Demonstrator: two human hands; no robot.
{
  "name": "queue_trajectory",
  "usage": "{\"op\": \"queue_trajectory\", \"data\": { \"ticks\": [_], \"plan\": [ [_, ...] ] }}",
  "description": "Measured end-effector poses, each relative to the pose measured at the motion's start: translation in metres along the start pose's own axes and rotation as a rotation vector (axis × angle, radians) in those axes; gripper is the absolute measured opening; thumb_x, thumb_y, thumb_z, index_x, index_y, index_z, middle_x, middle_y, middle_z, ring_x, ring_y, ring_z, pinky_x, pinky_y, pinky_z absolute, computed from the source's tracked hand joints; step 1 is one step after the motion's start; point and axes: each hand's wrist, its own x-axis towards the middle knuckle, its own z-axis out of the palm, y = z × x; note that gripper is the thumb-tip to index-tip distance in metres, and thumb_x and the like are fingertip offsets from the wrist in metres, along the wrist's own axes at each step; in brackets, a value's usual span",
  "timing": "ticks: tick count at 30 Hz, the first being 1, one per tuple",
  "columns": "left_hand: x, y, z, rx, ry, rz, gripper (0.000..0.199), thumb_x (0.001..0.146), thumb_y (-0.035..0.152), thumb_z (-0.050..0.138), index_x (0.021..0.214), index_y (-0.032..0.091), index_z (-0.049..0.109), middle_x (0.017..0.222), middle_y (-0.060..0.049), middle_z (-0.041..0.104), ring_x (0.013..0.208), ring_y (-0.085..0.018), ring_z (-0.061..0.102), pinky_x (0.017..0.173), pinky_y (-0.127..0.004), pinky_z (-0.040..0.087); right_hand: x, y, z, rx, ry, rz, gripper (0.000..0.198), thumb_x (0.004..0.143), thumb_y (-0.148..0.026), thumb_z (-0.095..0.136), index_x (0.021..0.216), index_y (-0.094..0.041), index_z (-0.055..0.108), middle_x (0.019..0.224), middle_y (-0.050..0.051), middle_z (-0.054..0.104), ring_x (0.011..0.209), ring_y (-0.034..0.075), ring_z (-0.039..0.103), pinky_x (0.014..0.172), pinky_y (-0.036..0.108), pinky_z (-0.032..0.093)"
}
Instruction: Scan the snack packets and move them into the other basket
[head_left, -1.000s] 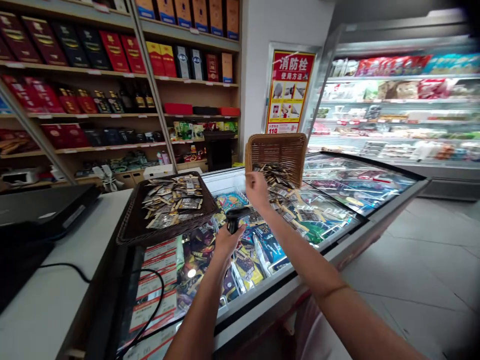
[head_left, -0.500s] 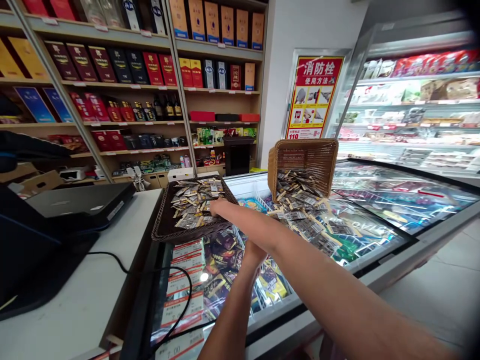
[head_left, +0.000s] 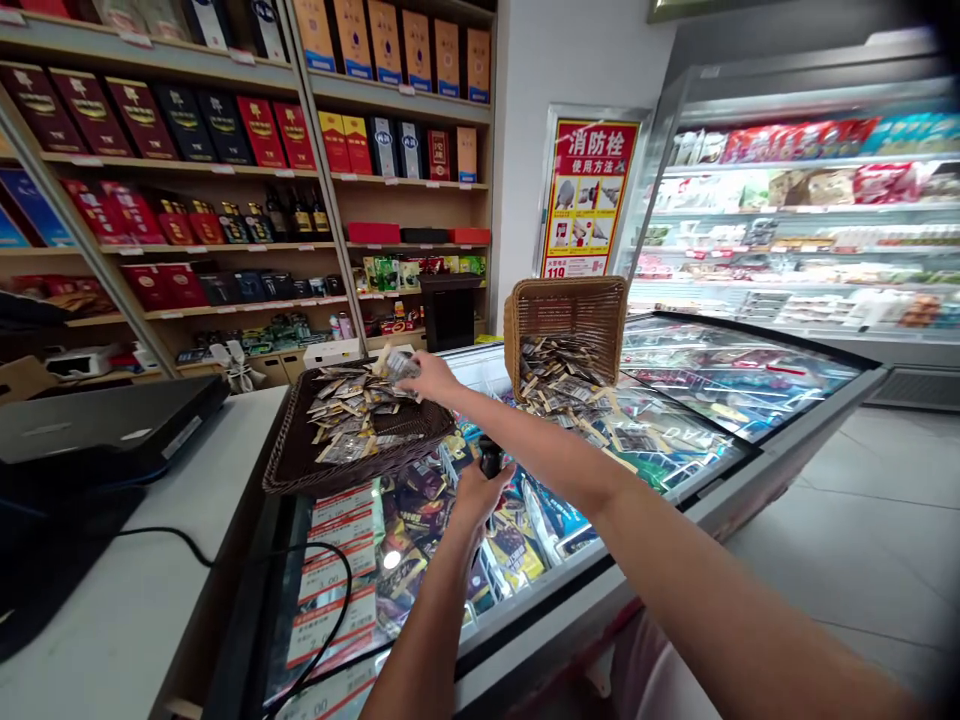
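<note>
My right hand (head_left: 435,380) is raised at the right rim of a dark brown woven basket (head_left: 281,455), its fingers closed on a small clear packet (head_left: 401,365). Many similar packets (head_left: 349,410) lie heaped in that basket. Below my right forearm, my left hand (head_left: 480,492) is wrapped round a black handheld object (head_left: 490,457), of which only the rounded top end shows clearly. To the right, a light brown wicker basket (head_left: 512,335) lies tipped on its side. More packets (head_left: 577,395) spill from its mouth onto the glass freezer lid.
Under my hands is a glass-topped freezer (head_left: 682,510) with colourful packs inside and price labels (head_left: 337,570) at its left. A black cable (head_left: 349,590) loops over it. A counter (head_left: 90,600) with a black machine (head_left: 112,425) stands left; shelves of boxes stand behind.
My right hand has lifted a packet out of the dark basket's heap. My left hand, largely hidden before, now shows with the black object. The view has turned slightly right.
</note>
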Motion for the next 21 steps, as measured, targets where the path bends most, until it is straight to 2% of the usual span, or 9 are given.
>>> {"op": "queue_trajectory", "data": {
  "ticks": [3, 5, 8, 11, 13, 16, 21],
  "plan": [
    [0.001, 0.0, 0.0, 0.003, 0.002, 0.011, 0.039, 0.071, 0.047, 0.082, 0.085, 0.018, 0.059, 0.057, 0.005, 0.055, 0.041, -0.008, 0.046, 0.042, -0.021, 0.036, -0.024, 0.013, -0.046, 0.5, 0.19, 0.049, 0.025, 0.085, -0.04, 0.067, 0.101, -0.021, 0.061, 0.096, 0.002, 0.071, 0.084, 0.016, 0.066, 0.067, 0.024, 0.052],
    [0.003, -0.002, 0.0, 0.004, 0.016, 0.03, 0.043, 0.07, 0.053, 0.081, 0.085, 0.019, 0.058, 0.056, 0.006, 0.054, 0.041, -0.008, 0.045, 0.041, -0.021, 0.034, -0.047, 0.036, -0.074, 0.672, 0.339, 0.055, 0.027, 0.083, -0.04, 0.068, 0.102, -0.021, 0.062, 0.093, 0.001, 0.071, 0.082, 0.015, 0.066, 0.068, 0.025, 0.052],
    [0.008, -0.005, -0.001, 0.038, 0.042, 0.075, 0.049, 0.065, 0.06, 0.08, 0.082, 0.021, 0.056, 0.054, 0.007, 0.052, 0.04, -0.01, 0.046, 0.041, -0.022, 0.034, -0.085, 0.089, -0.103, 0.68, 0.568, 0.143, 0.035, 0.075, -0.039, 0.074, 0.103, -0.021, 0.063, 0.084, 0.001, 0.068, 0.076, 0.017, 0.063, 0.067, 0.027, 0.051],
    [0.011, -0.005, -0.002, 0.13, 0.027, 0.144, 0.053, 0.063, 0.067, 0.077, 0.08, 0.022, 0.055, 0.053, 0.006, 0.052, 0.042, -0.012, 0.051, 0.042, -0.023, 0.037, -0.116, 0.143, -0.116, 0.606, 0.717, 0.28, 0.043, 0.074, -0.045, 0.076, 0.106, -0.022, 0.06, 0.072, -0.003, 0.059, 0.065, 0.017, 0.056, 0.06, 0.029, 0.048],
    [0.011, -0.004, -0.003, 0.17, 0.012, 0.179, 0.056, 0.063, 0.071, 0.074, 0.083, 0.021, 0.058, 0.053, 0.006, 0.052, 0.043, -0.014, 0.052, 0.043, -0.025, 0.038, -0.128, 0.169, -0.118, 0.605, 0.733, 0.36, 0.042, 0.075, -0.05, 0.077, 0.102, -0.023, 0.06, 0.063, -0.006, 0.046, 0.057, 0.016, 0.049, 0.055, 0.03, 0.044],
    [0.008, -0.001, -0.004, 0.239, 0.006, 0.209, 0.059, 0.064, 0.074, 0.071, 0.086, 0.02, 0.06, 0.053, 0.004, 0.054, 0.043, -0.015, 0.053, 0.045, -0.026, 0.039, -0.134, 0.187, -0.121, 0.666, 0.691, 0.403, 0.039, 0.076, -0.056, 0.078, 0.085, -0.024, 0.056, 0.056, -0.009, 0.027, 0.051, 0.014, 0.036, 0.05, 0.03, 0.038],
    [-0.001, 0.01, -0.003, 0.307, -0.079, 0.238, 0.059, 0.065, 0.074, 0.074, 0.084, 0.02, 0.06, 0.05, 0.005, 0.053, 0.045, -0.014, 0.05, 0.047, -0.025, 0.039, -0.13, 0.192, -0.127, 0.763, 0.738, 0.395, 0.05, 0.074, -0.06, 0.08, 0.076, -0.027, 0.042, 0.058, -0.009, 0.024, 0.051, 0.011, 0.028, 0.047, 0.028, 0.034]
  ]
}}
